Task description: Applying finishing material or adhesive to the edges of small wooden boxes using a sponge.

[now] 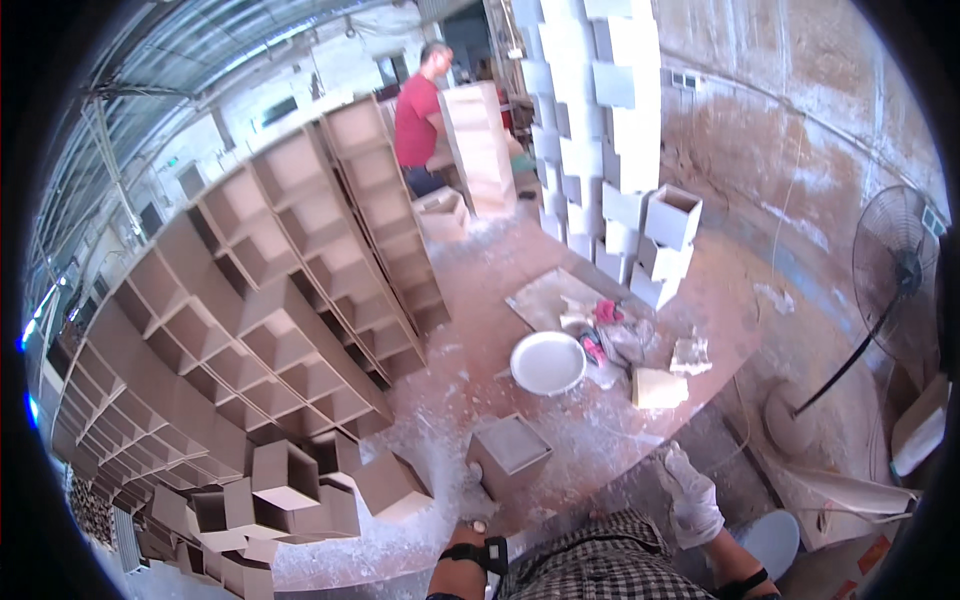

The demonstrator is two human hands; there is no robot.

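Observation:
A brown board box (pixel 505 470) with a pale grey top face stands near me on the dusty table. My left hand (pixel 470 492), in a dusty grey glove that blends into the tabletop, grips the box at its left side; its fingers are only partly visible. Off the table's near right edge, my right hand (pixel 692 500) wears a whitish glove. Its fingers point forward, somewhat apart, and I see nothing in them. Beyond the box lies a round white basin (pixel 548 363) of pale material. Another brown box (pixel 394 487) is tilted to the left.
Tall brown compartment shelving (pixel 290 220) and loose boxes (pixel 285 475) fill the left. Stacked pale boxes (pixel 610 140) rise at the back. Rags (pixel 620 340) and a yellowish block (pixel 659 388) lie right of the basin. A fan (pixel 900 265) stands right; a person (pixel 417 120) works behind.

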